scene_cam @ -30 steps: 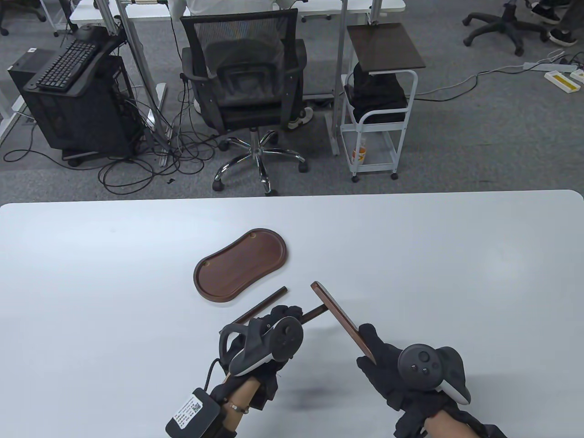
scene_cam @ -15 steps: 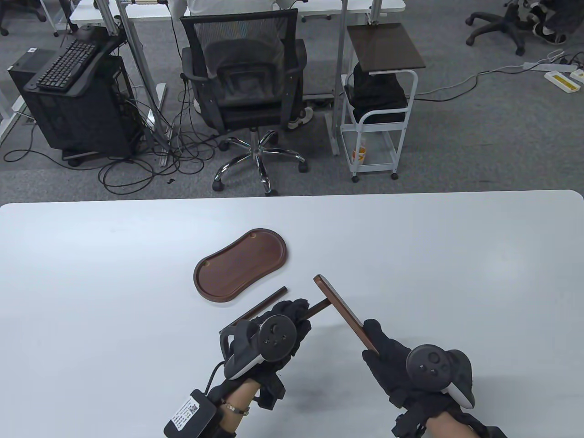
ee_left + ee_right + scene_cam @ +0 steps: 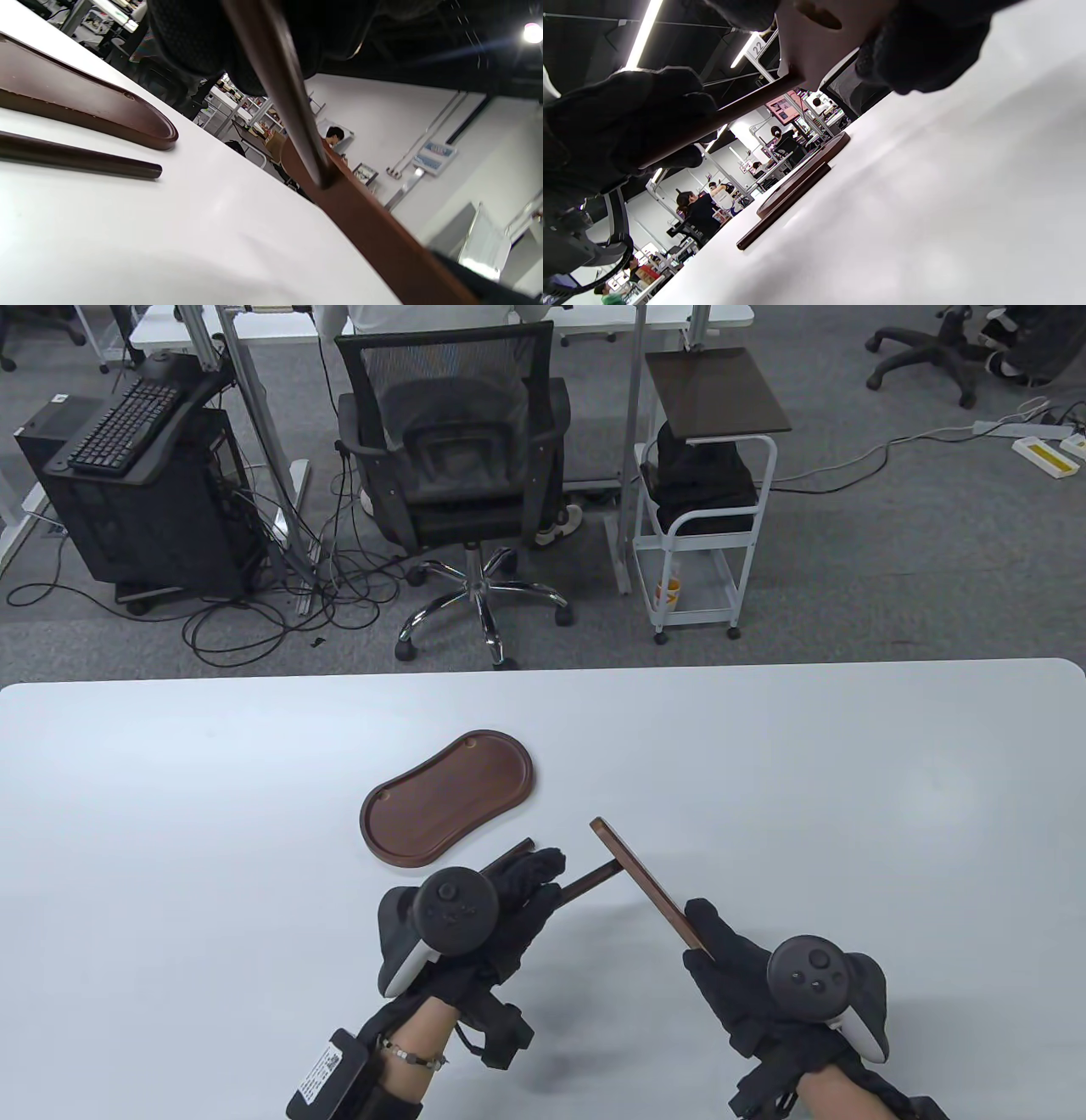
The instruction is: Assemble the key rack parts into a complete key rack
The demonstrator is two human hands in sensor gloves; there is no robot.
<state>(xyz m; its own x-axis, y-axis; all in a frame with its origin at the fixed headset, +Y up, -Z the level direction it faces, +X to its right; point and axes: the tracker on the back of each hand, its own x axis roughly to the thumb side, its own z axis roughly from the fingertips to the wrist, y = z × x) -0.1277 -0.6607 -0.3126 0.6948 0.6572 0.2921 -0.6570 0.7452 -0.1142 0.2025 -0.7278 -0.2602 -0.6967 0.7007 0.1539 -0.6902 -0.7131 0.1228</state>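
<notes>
Left hand grips rod, feeding its tip into bar | right hand clamps bar's near end, bracing it | base tray, spare rod wait on counter beyond left hand

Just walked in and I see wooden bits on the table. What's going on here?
Someone in sensor gloves is putting a key rack together. The left hand holds a rod whose tip meets the flat bar that the right hand holds raised off the table. In the left wrist view the rod's end sits against the bar's face. A second rod and the oval tray lie on the table, untouched.
</notes>
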